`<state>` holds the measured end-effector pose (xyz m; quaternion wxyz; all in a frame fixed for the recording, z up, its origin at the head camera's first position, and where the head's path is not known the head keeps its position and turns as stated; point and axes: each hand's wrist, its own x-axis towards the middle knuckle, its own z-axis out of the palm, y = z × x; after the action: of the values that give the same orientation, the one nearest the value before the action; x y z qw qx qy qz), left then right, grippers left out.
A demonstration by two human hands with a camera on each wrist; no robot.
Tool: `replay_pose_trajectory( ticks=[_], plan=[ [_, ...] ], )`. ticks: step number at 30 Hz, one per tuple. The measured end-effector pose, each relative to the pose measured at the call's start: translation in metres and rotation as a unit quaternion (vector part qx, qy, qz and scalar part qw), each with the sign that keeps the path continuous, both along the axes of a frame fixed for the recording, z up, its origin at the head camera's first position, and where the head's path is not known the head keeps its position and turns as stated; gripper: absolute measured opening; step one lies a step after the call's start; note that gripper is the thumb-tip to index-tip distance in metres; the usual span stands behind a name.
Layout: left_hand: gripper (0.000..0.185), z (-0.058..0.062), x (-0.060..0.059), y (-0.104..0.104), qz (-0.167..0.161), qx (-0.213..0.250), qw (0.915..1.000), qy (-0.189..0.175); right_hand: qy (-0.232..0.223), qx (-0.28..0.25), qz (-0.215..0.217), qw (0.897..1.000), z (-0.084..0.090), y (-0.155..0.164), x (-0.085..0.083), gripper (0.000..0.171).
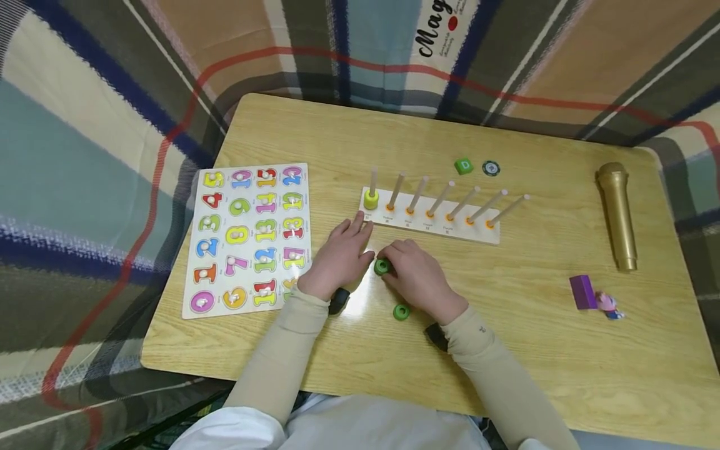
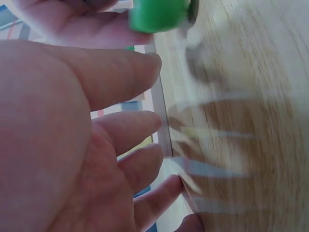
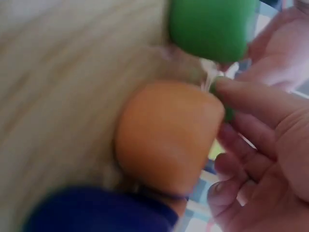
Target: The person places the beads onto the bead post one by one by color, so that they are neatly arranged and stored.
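Note:
Between right thumb and fingers, my right hand [image 1: 419, 275] pinches a green ring [image 1: 382, 267], just below the white peg board [image 1: 433, 215]. A second green ring [image 1: 401, 312] lies on the table near my right wrist. My left hand [image 1: 340, 256] is spread with nothing in it, its fingertips at the board's left end and its thumb close to the held ring. A yellow ring [image 1: 370, 200] sits on the leftmost peg; the other pegs show small orange rings at their bases. The right wrist view also shows an orange ring [image 3: 169, 137] and a dark blue ring [image 3: 101, 210].
A number puzzle board [image 1: 247, 240] lies at the left. Behind the peg board are a green letter block [image 1: 464, 165] and a round chip [image 1: 491, 168]. To the right are a gold microphone [image 1: 617, 215], a purple block [image 1: 582, 292] and a small pig figure [image 1: 609, 304].

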<state>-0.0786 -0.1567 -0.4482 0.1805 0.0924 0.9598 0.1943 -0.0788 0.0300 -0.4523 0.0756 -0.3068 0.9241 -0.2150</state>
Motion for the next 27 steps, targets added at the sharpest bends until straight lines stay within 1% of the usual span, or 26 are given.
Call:
replay_pose_trajectory(
  ticks=[3, 5, 6, 8, 10, 11, 13, 17, 21, 24, 27],
  plan=[
    [0.066, 0.0, 0.0, 0.0, 0.004, 0.003, 1.0, -0.007, 0.019, -0.047, -0.026, 0.998, 0.007, 0.005, -0.006, 0.029],
    [0.066, 0.0, 0.001, 0.0, 0.005, 0.006, 0.9999, -0.009, 0.05, -0.093, -0.062, 0.992, 0.017, 0.009, -0.014, 0.033],
    [0.067, -0.001, 0.001, 0.0, 0.005, 0.006, 0.9999, -0.008, 0.069, -0.118, -0.084, 0.987, 0.023, 0.01, -0.018, 0.035],
    [0.066, 0.0, 0.001, 0.0, 0.007, 0.009, 0.9999, -0.006, 0.104, -0.164, -0.125, 0.973, 0.035, 0.01, -0.029, 0.035],
    [0.066, -0.001, 0.002, 0.0, 0.008, 0.011, 0.9999, -0.004, 0.127, -0.192, -0.16, 0.96, 0.046, 0.007, -0.04, 0.034],
    [0.066, -0.001, 0.002, 0.0, 0.008, 0.013, 0.9999, -0.003, 0.133, -0.201, -0.173, 0.955, 0.051, 0.005, -0.046, 0.033],
    [0.066, -0.002, 0.003, 0.0, 0.009, 0.016, 0.9998, -0.001, 0.138, -0.198, -0.191, 0.952, 0.058, 0.0, -0.055, 0.033],
    [0.065, -0.005, 0.004, 0.0, 0.006, 0.015, 0.9999, 0.0, 0.134, -0.153, -0.212, 0.956, 0.063, -0.01, -0.066, 0.035],
    [0.065, -0.006, 0.004, 0.0, 0.006, 0.013, 0.9999, 0.003, 0.136, -0.117, -0.231, 0.956, 0.065, -0.014, -0.07, 0.037],
    [0.065, -0.004, 0.004, 0.0, 0.01, 0.014, 0.9998, 0.006, 0.133, -0.105, -0.236, 0.957, 0.067, -0.015, -0.072, 0.038],
    [0.065, -0.003, 0.004, -0.001, 0.012, 0.015, 0.9998, 0.007, 0.124, -0.104, -0.232, 0.959, 0.068, -0.013, -0.07, 0.041]
  ],
)
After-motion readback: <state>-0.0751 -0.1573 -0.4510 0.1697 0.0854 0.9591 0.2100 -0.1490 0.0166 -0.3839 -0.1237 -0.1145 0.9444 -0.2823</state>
